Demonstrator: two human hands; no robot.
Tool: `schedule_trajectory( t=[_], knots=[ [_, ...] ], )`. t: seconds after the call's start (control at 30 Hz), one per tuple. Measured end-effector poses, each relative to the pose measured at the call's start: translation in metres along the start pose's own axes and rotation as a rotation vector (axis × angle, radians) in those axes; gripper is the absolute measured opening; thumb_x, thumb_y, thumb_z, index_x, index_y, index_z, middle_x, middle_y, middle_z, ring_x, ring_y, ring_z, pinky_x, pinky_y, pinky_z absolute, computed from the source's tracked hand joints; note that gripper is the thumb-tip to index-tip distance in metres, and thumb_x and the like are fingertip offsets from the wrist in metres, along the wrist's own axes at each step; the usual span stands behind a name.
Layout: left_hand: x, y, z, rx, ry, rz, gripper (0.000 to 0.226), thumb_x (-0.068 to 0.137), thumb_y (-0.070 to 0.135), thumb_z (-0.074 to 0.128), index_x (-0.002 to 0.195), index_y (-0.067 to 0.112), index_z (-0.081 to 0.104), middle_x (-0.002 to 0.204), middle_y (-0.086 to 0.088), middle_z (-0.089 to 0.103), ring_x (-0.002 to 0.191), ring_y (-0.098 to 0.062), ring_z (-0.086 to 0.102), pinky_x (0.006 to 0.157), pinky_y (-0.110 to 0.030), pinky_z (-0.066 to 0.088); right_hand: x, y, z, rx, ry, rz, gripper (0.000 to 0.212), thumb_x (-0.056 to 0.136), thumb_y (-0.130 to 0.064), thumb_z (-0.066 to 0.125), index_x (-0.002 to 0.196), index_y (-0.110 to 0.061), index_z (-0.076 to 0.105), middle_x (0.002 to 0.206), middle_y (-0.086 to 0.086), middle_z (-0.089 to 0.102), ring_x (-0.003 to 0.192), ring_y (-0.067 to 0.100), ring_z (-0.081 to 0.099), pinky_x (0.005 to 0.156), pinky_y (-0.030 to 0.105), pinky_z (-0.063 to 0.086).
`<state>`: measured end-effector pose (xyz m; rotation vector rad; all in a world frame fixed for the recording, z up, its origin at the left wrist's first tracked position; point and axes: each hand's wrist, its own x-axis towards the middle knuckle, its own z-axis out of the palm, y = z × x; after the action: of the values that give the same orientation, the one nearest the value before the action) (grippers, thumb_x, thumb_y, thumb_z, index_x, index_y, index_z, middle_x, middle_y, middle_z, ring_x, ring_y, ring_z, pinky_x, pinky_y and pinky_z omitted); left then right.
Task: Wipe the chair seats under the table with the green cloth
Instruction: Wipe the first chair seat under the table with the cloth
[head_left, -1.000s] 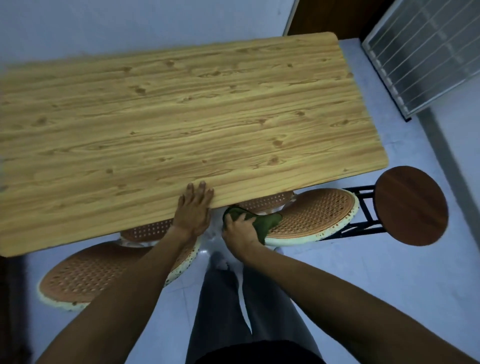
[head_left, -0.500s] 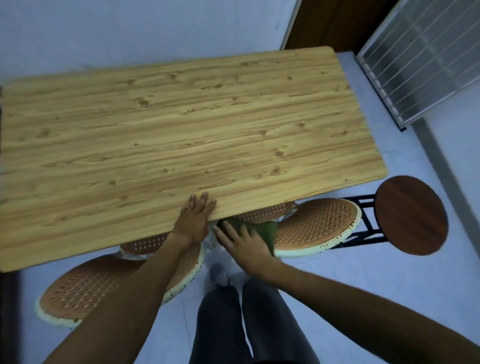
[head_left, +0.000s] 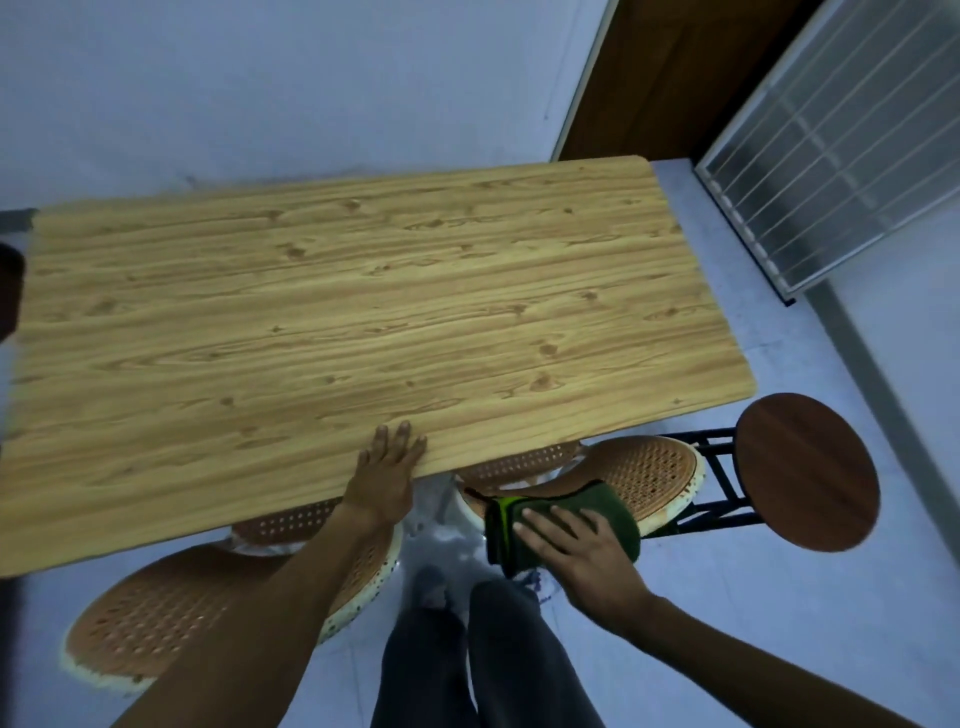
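A folded green cloth (head_left: 597, 512) lies on the near edge of the right woven chair seat (head_left: 649, 470), which pokes out from under the wooden table (head_left: 337, 322). My right hand (head_left: 582, 551) presses flat on the cloth with fingers spread. My left hand (head_left: 387, 478) rests palm down on the table's near edge, holding nothing. A second woven chair seat (head_left: 156, 613) sticks out at the lower left, partly hidden by my left forearm. Two more woven seats show partly under the table edge.
A dark round wooden stool (head_left: 808, 470) on a black metal frame (head_left: 717, 499) stands right of the cloth. A wire grille panel (head_left: 841, 156) leans at the far right beside a brown door (head_left: 670, 78). My legs (head_left: 483, 660) stand between the two seats.
My right hand has slid the cloth rightward and toward me along the right seat, and the cloth now shows more. The view has tilted up. My left hand stays on the table edge.
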<state>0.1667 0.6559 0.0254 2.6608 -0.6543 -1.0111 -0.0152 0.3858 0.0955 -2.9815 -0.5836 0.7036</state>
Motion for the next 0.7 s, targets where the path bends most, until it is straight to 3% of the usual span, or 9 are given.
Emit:
schedule_trajectory(
  t=[0.13,0.3,0.47,0.63,0.7],
  knots=[
    [0.000,0.001,0.006,0.003,0.028,-0.021,0.074,0.097,0.009,0.040,0.157,0.025,0.001,0.165,-0.005,-0.019,0.150,-0.037,-0.020,0.121,-0.055,0.003,0.055,-0.037,-0.009,-0.003,-0.100,0.016,0.085,0.065,-0.024,0.079,0.143,-0.026,0.046,0.147,0.003,0.051,0.113,0.035,0.063,0.078,0.051,0.053],
    [0.004,0.000,0.004,-0.017,-0.017,-0.052,0.078,0.096,0.014,0.049,0.157,0.030,0.003,0.166,0.000,-0.017,0.151,-0.034,-0.019,0.120,-0.055,0.006,0.117,-0.076,-0.032,-0.037,-0.226,0.099,0.051,0.096,-0.015,0.052,0.145,-0.010,0.044,0.151,0.015,0.035,0.126,0.049,0.043,0.093,0.057,0.041],
    [0.000,0.005,0.000,0.001,-0.019,-0.051,0.071,0.098,0.020,0.045,0.157,0.029,0.007,0.166,0.001,-0.013,0.152,-0.034,-0.014,0.119,-0.058,0.012,0.099,-0.066,-0.030,-0.039,-0.116,0.037,0.065,0.091,-0.016,0.056,0.151,-0.012,0.032,0.152,0.016,0.035,0.118,0.045,0.049,0.089,0.053,0.046],
    [0.004,0.020,-0.003,0.039,-0.094,-0.126,0.079,0.096,0.054,0.037,0.157,0.015,0.007,0.165,-0.017,-0.010,0.151,-0.045,-0.009,0.122,-0.057,0.004,0.029,-0.025,-0.014,0.063,0.003,0.047,0.088,0.076,-0.024,0.070,0.153,-0.012,0.029,0.150,0.007,0.046,0.118,0.034,0.058,0.093,0.046,0.051],
    [-0.010,0.053,-0.003,-0.055,-0.050,-0.128,0.086,0.092,0.066,0.035,0.155,0.010,0.018,0.165,-0.019,0.001,0.151,-0.045,0.000,0.122,-0.056,0.002,-0.002,-0.001,-0.011,0.068,0.010,0.098,0.088,0.072,-0.026,0.073,0.151,-0.014,0.035,0.147,0.006,0.050,0.119,0.031,0.058,0.099,0.047,0.047]
  ],
)
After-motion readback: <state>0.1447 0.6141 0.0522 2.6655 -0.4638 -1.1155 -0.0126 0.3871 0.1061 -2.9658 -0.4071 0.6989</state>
